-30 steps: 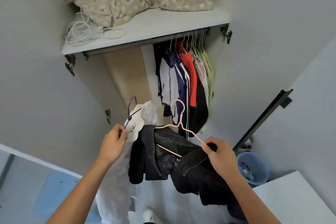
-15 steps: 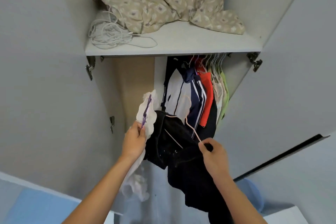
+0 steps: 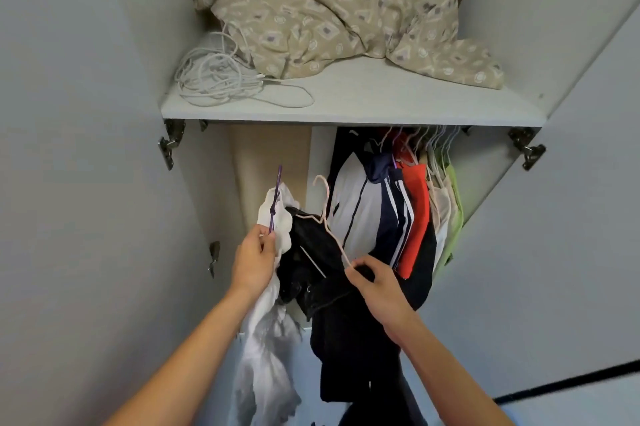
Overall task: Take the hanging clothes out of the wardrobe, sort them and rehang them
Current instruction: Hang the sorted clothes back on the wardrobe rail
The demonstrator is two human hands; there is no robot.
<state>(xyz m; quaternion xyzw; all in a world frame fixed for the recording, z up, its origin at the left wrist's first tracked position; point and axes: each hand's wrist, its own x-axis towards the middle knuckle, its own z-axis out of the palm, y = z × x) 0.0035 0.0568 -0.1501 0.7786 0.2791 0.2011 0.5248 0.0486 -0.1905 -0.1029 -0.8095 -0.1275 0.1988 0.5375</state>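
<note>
At an open grey wardrobe [image 3: 349,110], the right hand's grip [image 3: 375,282] pinches a pale pink wire hanger [image 3: 327,221] bearing a black denim garment [image 3: 325,273]; the left hand [image 3: 254,259] clasps a purple plastic hanger [image 3: 275,199] carrying white fabric [image 3: 266,339]. Hooks should be lifted level toward the rail's vacant left side.

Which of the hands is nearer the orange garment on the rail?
Right. The right hand grips the pink hanger with the black garment, just left of the orange garment. The left hand holds the purple hanger, farther left.
</note>
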